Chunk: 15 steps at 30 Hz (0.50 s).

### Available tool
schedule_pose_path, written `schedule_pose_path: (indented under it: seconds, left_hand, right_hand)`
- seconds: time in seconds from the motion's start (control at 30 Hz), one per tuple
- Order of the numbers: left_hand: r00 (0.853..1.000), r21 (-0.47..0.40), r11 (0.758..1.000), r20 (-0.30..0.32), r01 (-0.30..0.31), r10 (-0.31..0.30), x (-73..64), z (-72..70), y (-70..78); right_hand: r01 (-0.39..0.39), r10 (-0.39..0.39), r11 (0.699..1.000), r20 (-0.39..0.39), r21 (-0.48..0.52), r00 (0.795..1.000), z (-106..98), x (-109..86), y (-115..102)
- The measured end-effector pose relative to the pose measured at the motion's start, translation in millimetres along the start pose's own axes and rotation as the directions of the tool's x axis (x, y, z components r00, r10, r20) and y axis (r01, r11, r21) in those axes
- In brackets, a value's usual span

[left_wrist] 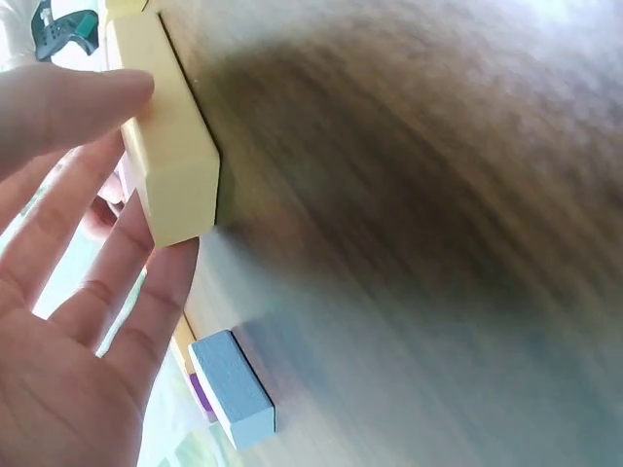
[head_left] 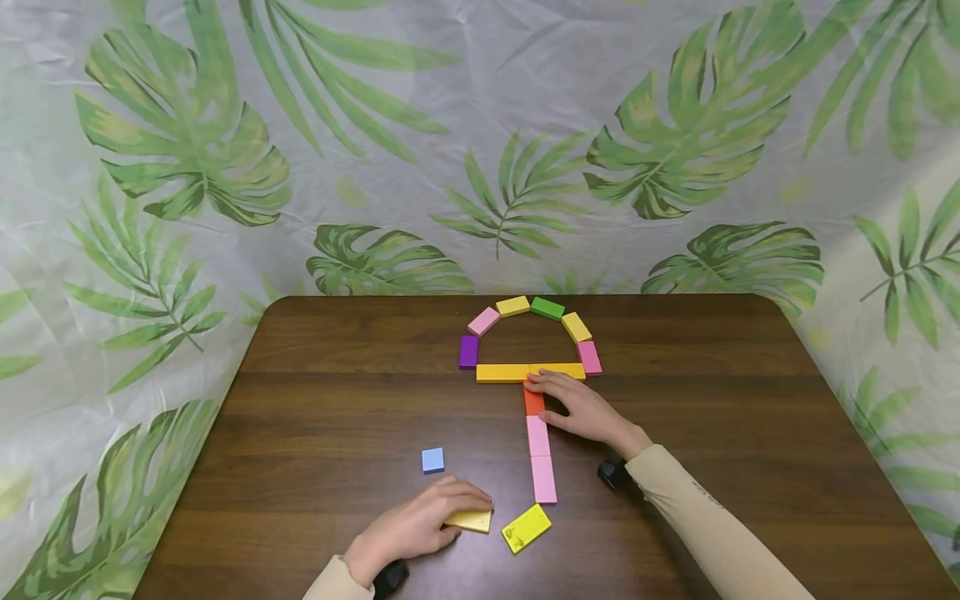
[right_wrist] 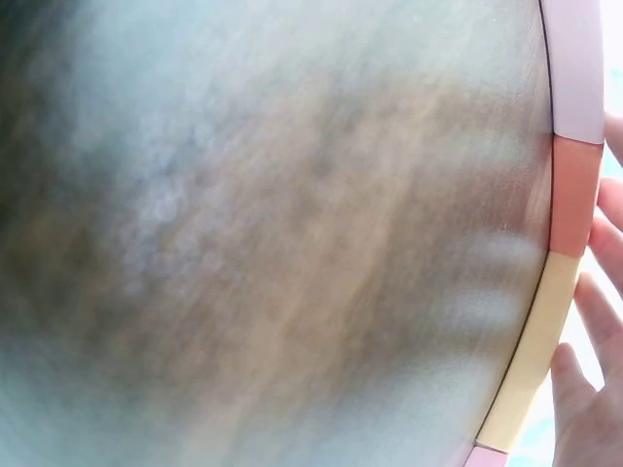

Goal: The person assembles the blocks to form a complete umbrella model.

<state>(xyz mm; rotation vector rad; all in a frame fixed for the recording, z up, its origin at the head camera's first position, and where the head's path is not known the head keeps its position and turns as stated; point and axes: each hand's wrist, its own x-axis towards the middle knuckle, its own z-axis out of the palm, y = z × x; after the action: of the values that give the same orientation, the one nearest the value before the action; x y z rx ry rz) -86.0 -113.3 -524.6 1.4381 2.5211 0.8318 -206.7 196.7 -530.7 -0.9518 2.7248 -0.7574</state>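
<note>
In the head view my left hand [head_left: 427, 517] grips a pale yellow block [head_left: 471, 522] lying near the table's front. The left wrist view shows the thumb on one side of this block and fingertips on the other. My right hand [head_left: 588, 410] rests its fingertips where a red-orange block [head_left: 534, 403] meets a row of two orange blocks [head_left: 502, 374]. Its thumb is by the top of the upper pink block [head_left: 537, 436], above a second pink block [head_left: 543, 480]. A bright yellow block [head_left: 527, 529] lies tilted below this stem.
A small blue block [head_left: 432, 460] lies beyond my left hand. Above the orange row curves an arch of purple [head_left: 468, 352], pink, yellow and green [head_left: 548, 308] blocks. Leaf-patterned cloth [head_left: 517, 167] hangs behind the brown wooden table [head_left: 337, 417].
</note>
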Motion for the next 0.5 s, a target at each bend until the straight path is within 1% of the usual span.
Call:
schedule_pose_path:
  seconds: [0.13, 0.23, 0.37, 0.5]
  left_hand:
    - [0.999, 0.015, 0.999, -0.015, -0.028, 0.028, -0.2, 0.8, -0.5]
    - [0.999, -0.013, 0.999, -0.012, -0.04, 0.04, -1.9, 1.1, -0.5]
    - [0.999, -0.067, 0.997, 0.009, -0.045, 0.046, -5.2, 2.0, 0.4]
    - [0.998, -0.107, 0.993, 0.016, -0.058, 0.06, -5.7, 2.4, 2.3]
  right_hand:
    - [0.007, -0.007, 1.0, -0.005, -0.001, 1.0, 0.2, -0.2, 0.6]
    - [0.016, -0.016, 1.0, -0.009, 0.002, 1.0, 0.3, -0.4, 0.9]
    - [0.021, -0.021, 1.0, -0.01, 0.004, 1.0, 0.3, -0.7, 0.8]
    - [0.022, -0.022, 1.0, -0.011, 0.003, 1.0, 0.2, -1.0, 0.7]
